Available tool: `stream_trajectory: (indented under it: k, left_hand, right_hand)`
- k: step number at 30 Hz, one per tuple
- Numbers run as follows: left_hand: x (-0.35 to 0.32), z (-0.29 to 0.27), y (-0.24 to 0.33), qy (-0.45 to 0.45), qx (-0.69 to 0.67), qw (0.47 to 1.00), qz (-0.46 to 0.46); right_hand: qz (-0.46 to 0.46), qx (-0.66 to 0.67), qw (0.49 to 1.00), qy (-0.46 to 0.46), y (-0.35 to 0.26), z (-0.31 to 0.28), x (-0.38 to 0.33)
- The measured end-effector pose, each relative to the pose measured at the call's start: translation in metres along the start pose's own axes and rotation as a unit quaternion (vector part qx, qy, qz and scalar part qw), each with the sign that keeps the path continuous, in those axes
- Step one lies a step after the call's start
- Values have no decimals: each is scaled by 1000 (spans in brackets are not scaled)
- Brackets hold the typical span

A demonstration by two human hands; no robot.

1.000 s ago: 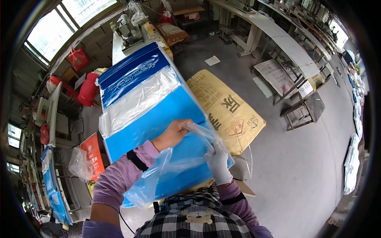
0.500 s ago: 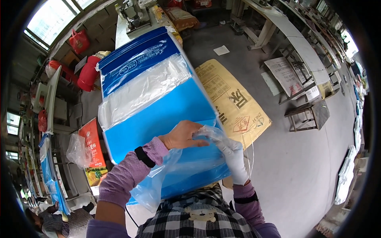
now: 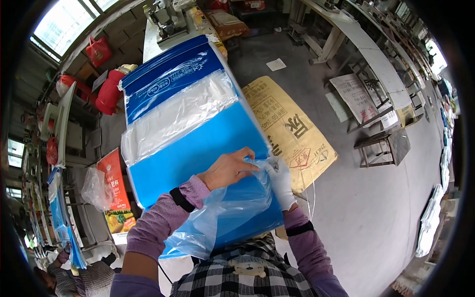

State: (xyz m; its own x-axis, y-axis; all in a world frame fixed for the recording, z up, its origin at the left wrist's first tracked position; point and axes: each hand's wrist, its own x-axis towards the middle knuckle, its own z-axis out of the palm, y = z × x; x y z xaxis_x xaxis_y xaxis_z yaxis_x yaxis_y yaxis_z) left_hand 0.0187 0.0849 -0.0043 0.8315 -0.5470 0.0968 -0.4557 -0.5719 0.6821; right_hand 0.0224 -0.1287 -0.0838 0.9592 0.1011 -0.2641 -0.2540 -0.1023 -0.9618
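Note:
A clear plastic liner bag point(image 3: 205, 213) lies crumpled over the near part of a large blue woven sack point(image 3: 193, 158) on the stack in front of me. My bare left hand point(image 3: 228, 169) pinches the liner's top edge between thumb and fingers. In a white glove, my right hand point(image 3: 279, 180) grips the same edge at the sack's right side, its fingertips close to the left ones. Farther up the stack lie a folded band of clear film point(image 3: 180, 116) and a dark blue printed panel point(image 3: 170, 84).
A yellow printed sack point(image 3: 292, 133) lies to the right of the stack. A sewing machine point(image 3: 166, 22) stands on the table beyond. At left are an orange sack point(image 3: 115, 193) and a person point(image 3: 89, 282); a small wooden stool point(image 3: 383, 146) stands on the right.
My right hand has shifted left and slightly down, out from under the film. My left fingers have closed on the liner's edge, and the liner now bunches farther right.

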Motion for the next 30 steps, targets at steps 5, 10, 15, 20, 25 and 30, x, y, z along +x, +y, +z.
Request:
stream_trajectory:
  k: [5, 10, 15, 20, 25, 30]
  left_hand:
    - [3, 6, -16, 46, -22, 999, -10]
    - [-4, 9, -12, 81, 32, 996, -16]
    - [-10, 5, 12, 52, 108, 990, -72]
    - [-55, -3, 46, 76, 345, 904, -240]
    - [-150, -41, 38, -125, 242, 860, -430]
    - [-274, -69, 61, -132, 260, 828, -478]
  right_hand:
    - [-190, -470, 862, -17, 15, -46, -9]
    - [-228, -253, 940, 11, -109, -23, -50]
    - [-204, -497, 831, -143, -111, -2, -29]
    - [-220, -485, 839, -110, -89, -17, -37]
    - [-227, -427, 872, -70, -66, -39, -53]
    - [-265, -384, 882, -69, -58, -43, -60]
